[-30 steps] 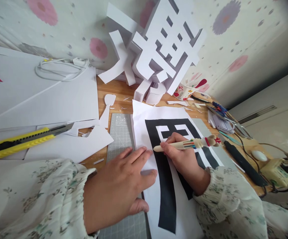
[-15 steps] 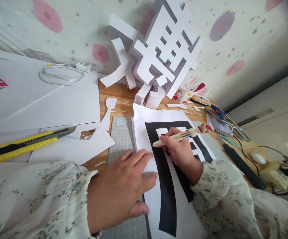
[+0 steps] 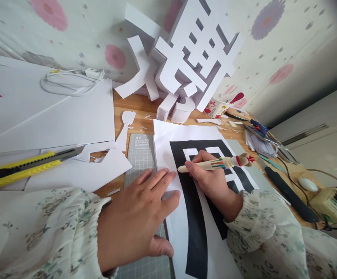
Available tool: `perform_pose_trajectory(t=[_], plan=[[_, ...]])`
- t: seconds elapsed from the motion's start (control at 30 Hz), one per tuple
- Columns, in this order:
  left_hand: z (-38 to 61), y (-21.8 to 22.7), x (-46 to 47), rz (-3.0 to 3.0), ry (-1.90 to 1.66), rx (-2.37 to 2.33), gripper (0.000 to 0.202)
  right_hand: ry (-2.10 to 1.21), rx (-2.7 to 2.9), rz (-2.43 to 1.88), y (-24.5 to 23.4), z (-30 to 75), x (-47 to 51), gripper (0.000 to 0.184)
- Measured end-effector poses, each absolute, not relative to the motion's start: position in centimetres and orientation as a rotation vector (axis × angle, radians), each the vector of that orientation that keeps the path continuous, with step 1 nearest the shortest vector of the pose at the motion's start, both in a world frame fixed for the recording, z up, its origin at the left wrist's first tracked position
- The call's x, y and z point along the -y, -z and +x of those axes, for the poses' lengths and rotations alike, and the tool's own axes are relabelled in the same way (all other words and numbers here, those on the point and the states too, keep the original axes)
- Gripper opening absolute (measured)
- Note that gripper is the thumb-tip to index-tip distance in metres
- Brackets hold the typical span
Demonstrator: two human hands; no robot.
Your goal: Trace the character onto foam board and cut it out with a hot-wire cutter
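Note:
My right hand (image 3: 211, 184) is closed around a white multicolour pen (image 3: 211, 164) with a small figure on its end. The pen's tip is at the left edge of a bold black character (image 3: 196, 228) printed on white paper (image 3: 165, 143). My left hand (image 3: 140, 221) lies flat with fingers spread, its fingertips on the left part of the paper. Part of the character is hidden under my right hand. Beneath the paper is a grey cutting mat (image 3: 140, 153).
A yellow utility knife (image 3: 25, 168) lies on white sheets (image 3: 54, 124) at left. White three-dimensional characters (image 3: 182, 58) lean against the wall behind. A paper cup (image 3: 215, 107), black-handled tool (image 3: 290, 193), cables and power socket (image 3: 329, 205) are at right.
My view has shifted slightly. The pen lies at a flatter angle, its figure end further right, while its tip stays near the same edge. My left hand remains spread on the paper.

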State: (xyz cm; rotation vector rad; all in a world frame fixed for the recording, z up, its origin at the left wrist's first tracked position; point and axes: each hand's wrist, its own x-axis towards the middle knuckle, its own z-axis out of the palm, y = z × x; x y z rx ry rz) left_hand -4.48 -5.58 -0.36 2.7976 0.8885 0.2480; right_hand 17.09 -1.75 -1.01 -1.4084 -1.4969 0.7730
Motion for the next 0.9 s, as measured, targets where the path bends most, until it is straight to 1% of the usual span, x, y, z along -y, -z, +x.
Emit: perform_pose_trajectory(t=[0.17,0.3,0.5,0.7,0.9], plan=[[-4.41,0.21,5.56,2.800,-0.249,-0.883,0.084,-0.872,1.446,-1.389,1.21,17.37,1.79,0.029],[-4.25,0.09,5.50,2.788,-0.237,-0.883,0.083,-0.837,1.406,-1.427,1.26,17.23,1.62,0.032],[-4.32,0.19,5.61,2.784,-0.239,-0.877,0.084,-0.745,1.495,-1.448,0.99,16.89,1.52,0.033],[-4.50,0.27,5.66,2.765,-0.251,-0.889,0.083,-0.859,1.421,-1.406,1.08,17.07,1.54,0.034],[-4.44,0.20,5.52,2.765,-0.257,-0.874,0.082,-0.844,1.398,-1.437,1.33,16.96,1.37,0.035]])
